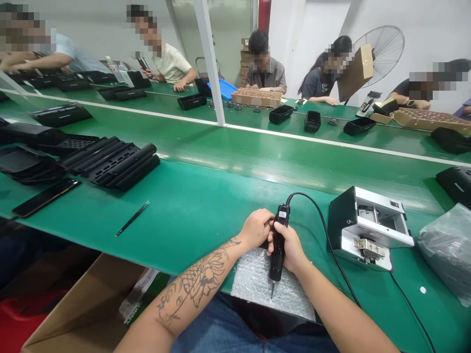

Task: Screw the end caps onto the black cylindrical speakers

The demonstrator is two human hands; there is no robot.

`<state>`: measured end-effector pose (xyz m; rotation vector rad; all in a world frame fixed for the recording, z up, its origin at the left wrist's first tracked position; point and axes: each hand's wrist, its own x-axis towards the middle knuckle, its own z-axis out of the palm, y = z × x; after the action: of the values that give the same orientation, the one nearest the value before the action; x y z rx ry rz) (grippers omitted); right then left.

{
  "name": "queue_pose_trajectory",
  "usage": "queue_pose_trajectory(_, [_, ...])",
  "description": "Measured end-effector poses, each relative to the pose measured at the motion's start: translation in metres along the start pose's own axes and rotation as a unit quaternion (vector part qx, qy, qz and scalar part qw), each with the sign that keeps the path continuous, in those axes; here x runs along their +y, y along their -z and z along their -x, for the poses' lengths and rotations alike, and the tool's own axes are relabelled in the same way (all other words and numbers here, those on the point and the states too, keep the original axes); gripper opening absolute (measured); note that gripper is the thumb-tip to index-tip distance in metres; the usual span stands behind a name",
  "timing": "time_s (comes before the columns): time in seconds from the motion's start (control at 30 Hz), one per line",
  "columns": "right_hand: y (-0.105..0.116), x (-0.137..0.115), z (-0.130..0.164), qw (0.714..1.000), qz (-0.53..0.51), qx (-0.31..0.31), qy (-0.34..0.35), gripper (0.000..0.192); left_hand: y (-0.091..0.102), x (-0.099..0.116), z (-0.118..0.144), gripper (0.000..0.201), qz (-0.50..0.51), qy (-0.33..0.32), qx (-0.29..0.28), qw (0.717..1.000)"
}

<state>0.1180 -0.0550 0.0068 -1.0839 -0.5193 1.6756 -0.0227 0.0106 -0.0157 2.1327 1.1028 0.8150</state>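
Note:
A black electric screwdriver (278, 245) is wrapped in the fingers of my right hand (292, 247), its bit pointing down over a silvery bubble-wrap mat (250, 282). The cord leaves its upper end and curves off to the right. My left hand (257, 226) is closed, its curled fingertips against the upper part of the screwdriver body; those fingertips are partly hidden. To the right stands a black and silver screw feeder (371, 228). A pair of dark tweezers (132, 219) lies on the green table (191, 211) to the left.
Stacked black plastic housings (114, 162) and a phone (46, 197) lie at left. A plastic bag (447, 250) is at right. Beyond the green conveyor (239, 152), several people sit near black shells and cardboard trays (257, 97). A cardboard box (79, 304) stands below the table edge.

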Motion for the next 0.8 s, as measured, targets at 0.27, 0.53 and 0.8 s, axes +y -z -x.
queue_pose_trajectory(0.27, [-0.0004,-0.0002,0.0003,1.0,0.003,0.002,0.0,0.054,-0.0005,-0.0012,-0.0003,0.021,-0.004,-0.001,-0.001,1.0])
queue_pose_trajectory(0.53, [-0.001,0.0003,-0.0002,1.0,0.003,0.006,-0.003,0.056,-0.0011,-0.0016,0.0002,0.021,-0.007,-0.001,0.001,1.0])
queue_pose_trajectory(0.8, [-0.0006,0.0008,-0.0004,1.0,0.001,0.006,-0.003,0.057,-0.0016,-0.0025,-0.0003,0.02,-0.007,-0.003,0.001,1.0])
